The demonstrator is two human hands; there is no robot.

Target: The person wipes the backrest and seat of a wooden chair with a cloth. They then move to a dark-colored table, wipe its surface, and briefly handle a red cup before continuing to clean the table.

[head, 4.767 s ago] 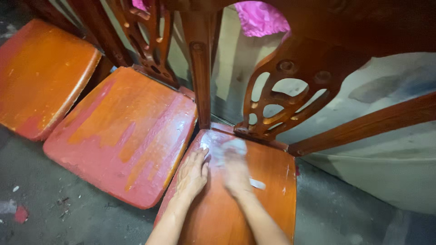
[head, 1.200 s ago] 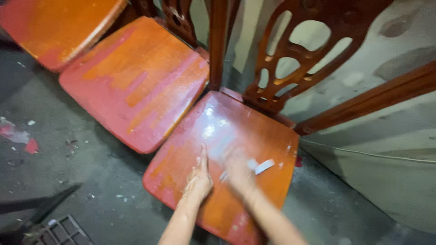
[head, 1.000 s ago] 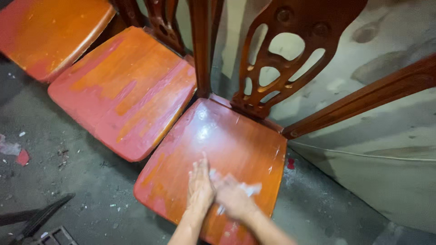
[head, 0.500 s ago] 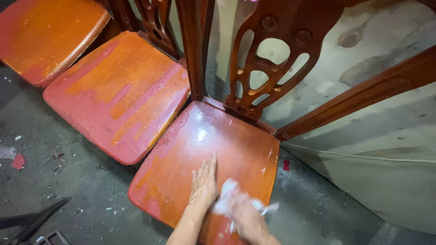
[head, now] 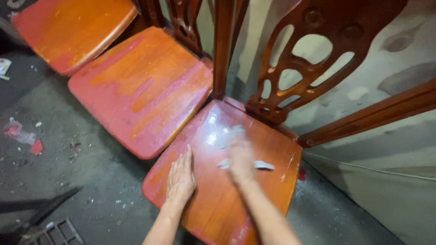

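My left hand (head: 180, 177) lies flat, fingers together, on the near-left part of the chair seat (head: 213, 199). My right hand (head: 240, 156) sits farther up the seat toward the carved back (head: 313, 59), blurred, seemingly pressing a white cloth (head: 261, 164) (its tail trails right), so the right is nearer the cloth.

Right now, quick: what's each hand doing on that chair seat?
Left hand: open, flat on the nearest chair seat, holding nothing.
Right hand: blurred, pressing a white cloth or paper onto the seat; grip unclear.
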